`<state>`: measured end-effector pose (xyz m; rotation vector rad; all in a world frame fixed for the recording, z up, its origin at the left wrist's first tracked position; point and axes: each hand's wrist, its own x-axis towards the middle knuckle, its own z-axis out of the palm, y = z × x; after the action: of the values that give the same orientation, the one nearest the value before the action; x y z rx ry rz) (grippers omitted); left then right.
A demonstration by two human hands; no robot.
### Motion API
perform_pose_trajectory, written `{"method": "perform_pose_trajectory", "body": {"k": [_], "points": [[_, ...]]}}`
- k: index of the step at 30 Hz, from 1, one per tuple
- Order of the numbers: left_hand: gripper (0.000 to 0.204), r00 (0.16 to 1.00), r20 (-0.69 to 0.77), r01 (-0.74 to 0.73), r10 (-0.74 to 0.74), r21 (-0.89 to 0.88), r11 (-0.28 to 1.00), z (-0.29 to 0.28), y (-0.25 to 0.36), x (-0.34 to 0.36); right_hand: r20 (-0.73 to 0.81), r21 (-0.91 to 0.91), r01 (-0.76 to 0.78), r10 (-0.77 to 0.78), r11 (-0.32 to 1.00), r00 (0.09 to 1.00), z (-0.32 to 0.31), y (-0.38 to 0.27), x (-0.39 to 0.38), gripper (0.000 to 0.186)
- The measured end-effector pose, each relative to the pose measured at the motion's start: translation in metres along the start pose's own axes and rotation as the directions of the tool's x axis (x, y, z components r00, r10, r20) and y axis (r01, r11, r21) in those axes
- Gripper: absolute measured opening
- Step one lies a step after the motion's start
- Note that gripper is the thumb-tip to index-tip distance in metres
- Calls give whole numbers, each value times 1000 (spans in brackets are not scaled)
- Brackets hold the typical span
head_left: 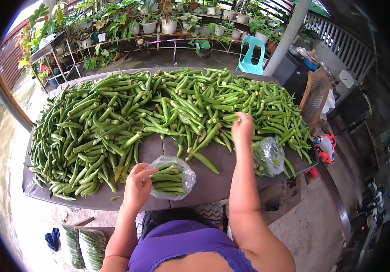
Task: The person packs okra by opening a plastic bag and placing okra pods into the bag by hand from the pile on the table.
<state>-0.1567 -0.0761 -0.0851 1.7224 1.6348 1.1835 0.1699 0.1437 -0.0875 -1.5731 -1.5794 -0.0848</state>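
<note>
A large heap of green okra pods covers the grey-brown tabletop. Near the front edge lies a clear plastic bag with several pods lined up in it. My left hand is closed at this bag's left rim, gripping it. My right hand reaches into the pile at the middle right, fingers curled round a pod, partly hidden by the fingers. Another clear bag holding okra lies to the right of my right forearm.
A teal plastic chair stands behind the table, beside a grey post. Potted plants line the back. A wooden chair is at the right. Filled okra bags lie on a bench at lower left.
</note>
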Motion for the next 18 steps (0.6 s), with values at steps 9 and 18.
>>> {"method": "perform_pose_trajectory", "body": {"k": [9,18], "points": [[38,1000,-20,-23,23,-17,1000,4,-2,-1,-66,114,-369,378,922,924,21,97,49,19],[33,997,-24,-75,78,96,993,-1,8,11,565,724,-502,12,473,825,-29,-64,-46,11]]}}
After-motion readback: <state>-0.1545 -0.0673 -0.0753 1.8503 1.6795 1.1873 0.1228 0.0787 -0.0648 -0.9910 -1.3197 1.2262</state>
